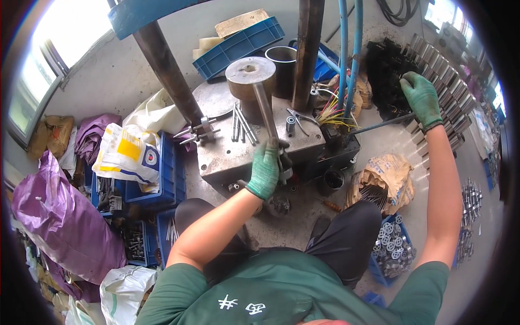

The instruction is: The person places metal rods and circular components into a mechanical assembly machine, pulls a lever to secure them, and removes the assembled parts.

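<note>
My left hand [264,169], in a green glove, is closed around the near end of a metal bar [264,111] at the front edge of a steel press table [222,160]. The bar runs back to the side of a thick round steel block [250,73] with a hole in its top. A dark metal part beside the glove is partly hidden. Out to the right, my gloved right hand [421,100] is raised with its fingers curled in. A thin dark lever [382,124] reaches to just beside its wrist; whatever the fingers hold is hidden.
Metal pins [244,125], pliers [304,120] and a small sleeve [291,124] lie on the table. Press columns [309,54] rise behind. Shiny metal cylinders [441,81] are stacked at right. Blue crates [172,170] and a purple sack [59,206] crowd the left; a paper sack [387,176] stands right.
</note>
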A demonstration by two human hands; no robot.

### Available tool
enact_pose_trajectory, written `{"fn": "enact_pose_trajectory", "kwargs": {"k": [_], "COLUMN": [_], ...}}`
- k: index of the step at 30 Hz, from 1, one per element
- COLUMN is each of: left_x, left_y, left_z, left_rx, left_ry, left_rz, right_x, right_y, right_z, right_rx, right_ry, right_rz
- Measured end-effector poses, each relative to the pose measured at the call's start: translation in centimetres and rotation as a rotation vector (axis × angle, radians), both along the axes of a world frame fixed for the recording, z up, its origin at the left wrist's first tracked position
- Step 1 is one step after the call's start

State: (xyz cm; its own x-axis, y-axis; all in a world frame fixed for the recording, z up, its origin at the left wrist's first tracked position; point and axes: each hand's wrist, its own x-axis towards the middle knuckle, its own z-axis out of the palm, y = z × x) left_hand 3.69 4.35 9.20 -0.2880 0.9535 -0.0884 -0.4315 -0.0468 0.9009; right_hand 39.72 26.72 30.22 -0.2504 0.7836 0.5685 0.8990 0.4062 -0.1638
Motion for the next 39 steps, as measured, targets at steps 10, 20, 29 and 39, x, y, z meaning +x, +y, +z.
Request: {"fn": "enact_pose_trajectory", "kwargs": {"k": [10,20,29,39], "left_x": [-1.6,-0.2,-10.9,-26.1], "left_y": [1.6,-2.5,-5.0,-2.2], "left_z": [-5.5,-8.5,-1.8,-7.9], "left_rx": [-0.571,-0.484,-0.105,-0.398], "left_ry": [-0.472,0.037,0.183,-0.625], "left_rz": [-0.09,-0.172,0.414,0.653], "right_x": [2.4,5.3,2.2,0.6], "right_y": [-5.0,-10.9,-14.8,-16.5], "right_z": [-3.0,-7.2,-6.6,-7.2], "right_rx": [0.032,-0.035,-0.298,-0.351], "right_ry": [0.051,0.07,0.192,0.216], "right_rz": [0.085,0.177,0.214,0.259]}}
